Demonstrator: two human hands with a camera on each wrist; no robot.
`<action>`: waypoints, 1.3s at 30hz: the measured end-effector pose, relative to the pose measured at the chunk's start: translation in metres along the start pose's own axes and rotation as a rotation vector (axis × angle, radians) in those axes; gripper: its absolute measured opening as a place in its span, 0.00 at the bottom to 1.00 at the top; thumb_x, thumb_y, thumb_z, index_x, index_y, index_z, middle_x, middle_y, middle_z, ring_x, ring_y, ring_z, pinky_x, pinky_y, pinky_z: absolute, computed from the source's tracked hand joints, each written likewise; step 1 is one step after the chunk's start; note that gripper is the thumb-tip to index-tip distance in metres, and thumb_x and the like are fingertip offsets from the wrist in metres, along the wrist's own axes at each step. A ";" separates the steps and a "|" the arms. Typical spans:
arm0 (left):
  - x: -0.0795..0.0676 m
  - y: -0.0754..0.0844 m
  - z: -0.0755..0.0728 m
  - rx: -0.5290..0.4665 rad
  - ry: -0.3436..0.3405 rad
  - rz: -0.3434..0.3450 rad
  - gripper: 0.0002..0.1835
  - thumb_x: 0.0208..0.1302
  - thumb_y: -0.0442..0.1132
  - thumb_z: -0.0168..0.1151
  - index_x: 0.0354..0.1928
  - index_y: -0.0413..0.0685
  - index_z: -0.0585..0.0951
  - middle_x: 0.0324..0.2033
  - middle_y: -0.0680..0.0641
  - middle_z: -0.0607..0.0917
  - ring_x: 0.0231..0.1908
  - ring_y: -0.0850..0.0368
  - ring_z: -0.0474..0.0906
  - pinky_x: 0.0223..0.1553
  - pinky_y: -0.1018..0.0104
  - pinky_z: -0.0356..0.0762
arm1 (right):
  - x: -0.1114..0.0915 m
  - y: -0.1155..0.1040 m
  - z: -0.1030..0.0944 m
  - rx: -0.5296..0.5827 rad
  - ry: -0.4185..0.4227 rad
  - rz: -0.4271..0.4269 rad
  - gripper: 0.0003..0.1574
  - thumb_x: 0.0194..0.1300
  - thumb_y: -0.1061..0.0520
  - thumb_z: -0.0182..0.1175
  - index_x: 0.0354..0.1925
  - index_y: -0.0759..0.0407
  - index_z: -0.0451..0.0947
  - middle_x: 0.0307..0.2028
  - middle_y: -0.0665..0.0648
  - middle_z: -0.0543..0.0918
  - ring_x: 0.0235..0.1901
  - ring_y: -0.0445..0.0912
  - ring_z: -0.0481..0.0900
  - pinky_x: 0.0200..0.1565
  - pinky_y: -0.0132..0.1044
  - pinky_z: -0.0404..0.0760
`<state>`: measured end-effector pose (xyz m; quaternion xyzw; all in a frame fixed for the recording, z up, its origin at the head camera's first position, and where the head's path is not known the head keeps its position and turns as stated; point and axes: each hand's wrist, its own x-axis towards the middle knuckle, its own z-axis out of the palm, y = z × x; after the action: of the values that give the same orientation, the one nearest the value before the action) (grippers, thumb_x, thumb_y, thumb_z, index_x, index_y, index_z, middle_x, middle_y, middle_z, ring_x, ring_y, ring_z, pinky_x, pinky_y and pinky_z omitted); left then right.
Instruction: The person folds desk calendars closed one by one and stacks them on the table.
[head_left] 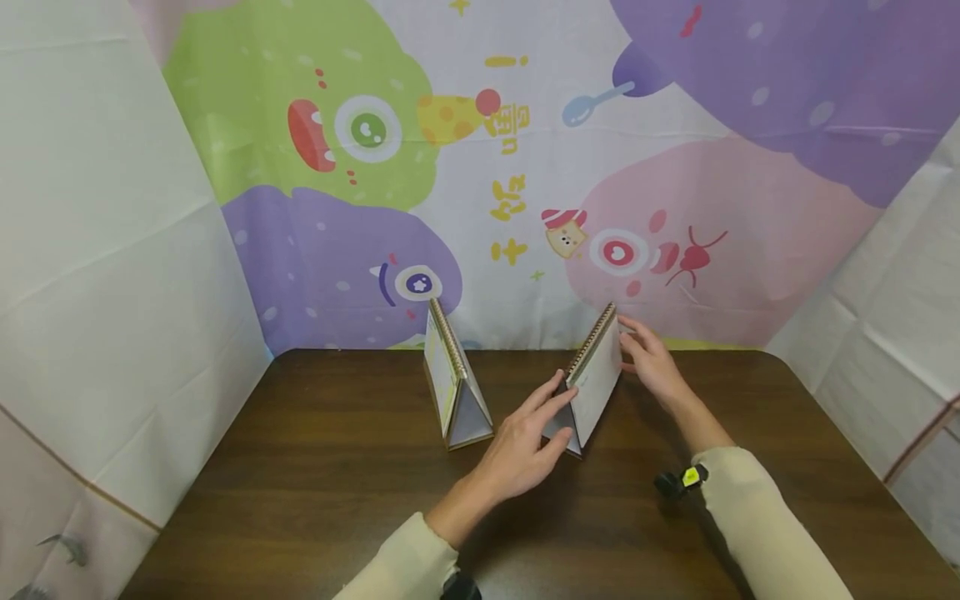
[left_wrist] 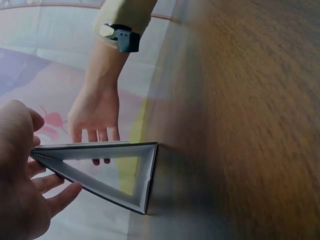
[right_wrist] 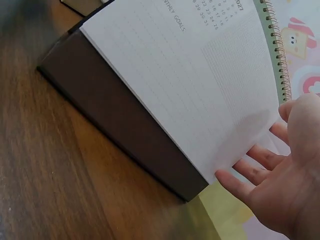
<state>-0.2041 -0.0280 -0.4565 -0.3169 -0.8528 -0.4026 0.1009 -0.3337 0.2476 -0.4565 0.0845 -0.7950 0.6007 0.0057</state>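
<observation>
A spiral-bound desk calendar (head_left: 597, 392) stands tent-like on the table, pages facing right. My left hand (head_left: 528, 446) holds its near end, thumb and fingers on either side of the spiral. In the left wrist view, the triangular open end of the calendar (left_wrist: 107, 172) shows beside this hand (left_wrist: 25, 175). My right hand (head_left: 656, 362) holds the far end. From the right wrist, its fingers (right_wrist: 252, 172) reach behind the white page edge and the thumb lies near the spiral. That page (right_wrist: 185, 90) reads "MONTHLY GOALS" above a brown backing.
A second desk calendar (head_left: 457, 387) stands to the left on the dark wooden table (head_left: 337, 483). Behind the table hangs a cloth (head_left: 517, 283) printed with cartoon monsters. White cloth walls (head_left: 97, 250) enclose both sides.
</observation>
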 end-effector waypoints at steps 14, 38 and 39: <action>0.003 -0.002 -0.001 -0.023 0.032 -0.070 0.32 0.82 0.41 0.60 0.85 0.48 0.72 0.91 0.41 0.59 0.81 0.38 0.74 0.77 0.38 0.79 | -0.009 0.005 -0.006 -0.031 0.099 0.038 0.36 0.94 0.49 0.44 0.89 0.60 0.58 0.80 0.76 0.70 0.78 0.69 0.73 0.63 0.42 0.89; -0.001 0.010 0.005 0.009 0.072 -0.196 0.37 0.84 0.42 0.57 0.89 0.44 0.63 0.91 0.35 0.50 0.80 0.35 0.75 0.79 0.38 0.76 | -0.015 0.003 -0.003 -0.003 0.312 0.052 0.30 0.92 0.53 0.47 0.82 0.62 0.70 0.70 0.70 0.79 0.50 0.30 0.77 0.47 0.25 0.85; -0.002 0.012 0.006 0.013 0.078 -0.194 0.37 0.84 0.42 0.57 0.89 0.43 0.63 0.91 0.36 0.51 0.72 0.35 0.83 0.75 0.41 0.80 | -0.014 0.002 -0.003 -0.002 0.314 0.048 0.30 0.92 0.53 0.47 0.83 0.61 0.69 0.72 0.70 0.78 0.51 0.30 0.77 0.48 0.24 0.85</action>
<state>-0.1949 -0.0186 -0.4539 -0.2160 -0.8776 -0.4168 0.0967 -0.3205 0.2529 -0.4589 -0.0296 -0.7868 0.6056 0.1155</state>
